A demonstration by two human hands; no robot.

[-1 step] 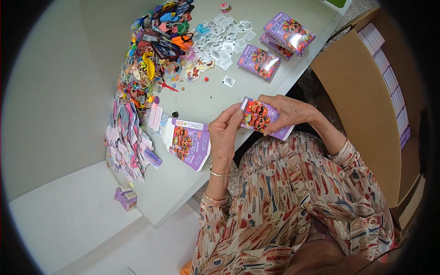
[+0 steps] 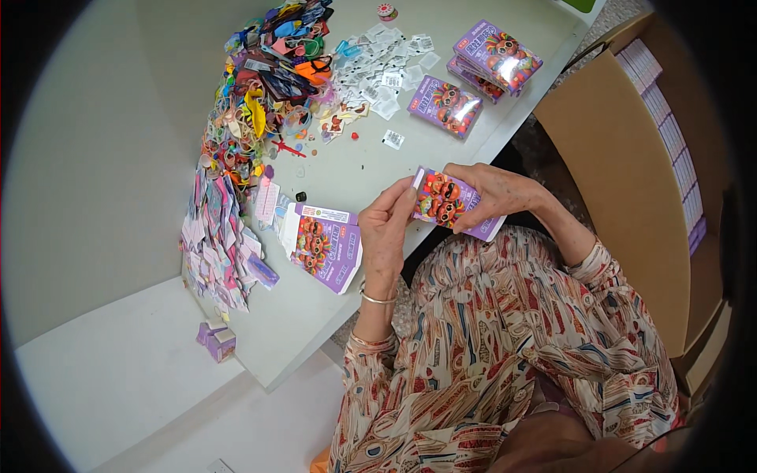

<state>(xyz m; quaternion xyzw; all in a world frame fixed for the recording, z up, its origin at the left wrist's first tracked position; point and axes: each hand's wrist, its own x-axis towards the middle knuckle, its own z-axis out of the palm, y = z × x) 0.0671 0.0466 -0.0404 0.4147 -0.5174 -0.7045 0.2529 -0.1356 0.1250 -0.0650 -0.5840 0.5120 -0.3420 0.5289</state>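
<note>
Between my two hands is a small purple carton [image 2: 443,199] with red cartoon characters on its front, held tilted over the table's near edge. My right hand [image 2: 502,191] wraps its far side and right end, thumb across the front. The fingers of my left hand [image 2: 388,225] are closed at its left end, thumb near the corner; the fingertips behind it are hidden. Beside my left hand a flattened purple carton [image 2: 325,251] with white flaps lies on the table.
Small colourful trinkets [image 2: 256,110] heap along the wall, with folded paper pieces [image 2: 225,244] below. White packets [image 2: 386,67] lie near purple cartons [image 2: 497,57] at the back right. A cardboard box [image 2: 623,173] stands right. Small purple boxes [image 2: 217,340] sit at the table's left corner.
</note>
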